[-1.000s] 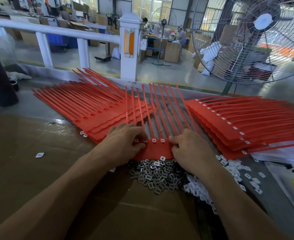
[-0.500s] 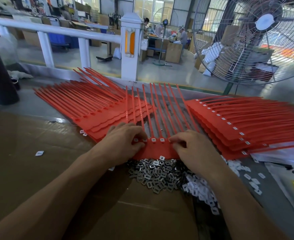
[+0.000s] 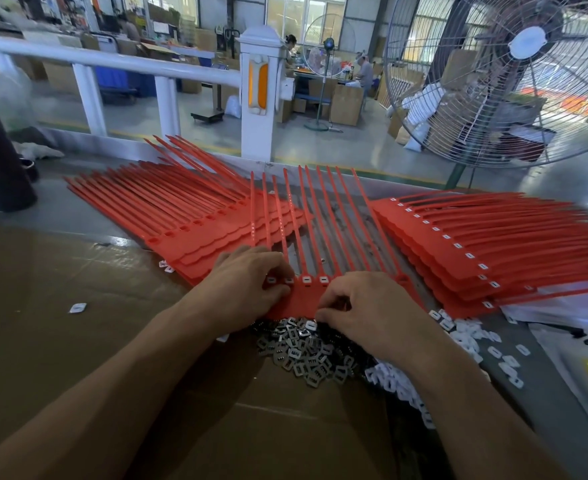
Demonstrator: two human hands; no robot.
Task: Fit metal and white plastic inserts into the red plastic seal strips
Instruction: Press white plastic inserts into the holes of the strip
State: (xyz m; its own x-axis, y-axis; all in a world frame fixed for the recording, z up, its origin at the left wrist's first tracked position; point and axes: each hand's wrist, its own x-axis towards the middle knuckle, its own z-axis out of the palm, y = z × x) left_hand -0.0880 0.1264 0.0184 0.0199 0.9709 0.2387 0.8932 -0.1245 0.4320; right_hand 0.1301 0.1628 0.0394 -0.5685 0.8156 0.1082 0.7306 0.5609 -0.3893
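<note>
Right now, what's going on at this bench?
A person is fitting inserts into a sheet of red seal strips lying in front of them. The left hand holds down the sheet's left end, fingertips at the row of sockets, several already showing white inserts. The right hand has its fingers curled at the sheet's near edge, just above the pile of metal inserts; whether it holds one is hidden. White plastic inserts lie heaped to the right. Stacks of strips sit on either side.

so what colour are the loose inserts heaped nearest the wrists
Dark grey metal inserts, with white plastic ones beside them; head view.
</note>
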